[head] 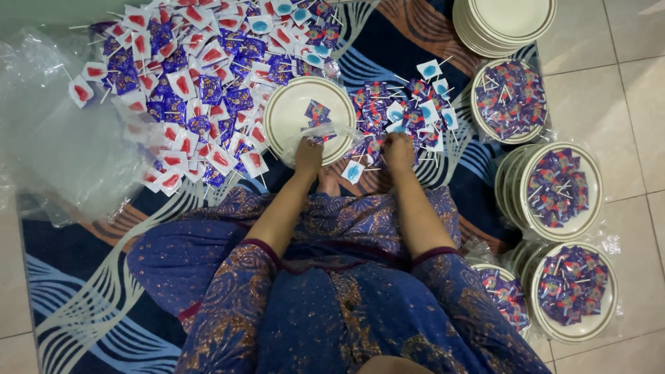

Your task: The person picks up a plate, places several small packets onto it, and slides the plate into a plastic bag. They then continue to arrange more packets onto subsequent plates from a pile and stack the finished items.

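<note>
I sit on a patterned rug with both arms stretched forward. My left hand (308,155) pinches the edge of a clear plastic bag (325,133) that lies over a cream plate (291,114). One purple wrapped lollipop (317,111) rests on that plate. My right hand (399,151) grips the other side of the same clear bag, next to a small pile of wrapped lollipops (405,111) in purple and white-blue wrappers.
A big heap of red-white and purple lollipops (194,76) spreads at the upper left beside crumpled clear plastic (62,152). A stack of bare plates (506,24) sits top right. Bagged plates filled with purple lollipops (557,188) line the right side on the tiles.
</note>
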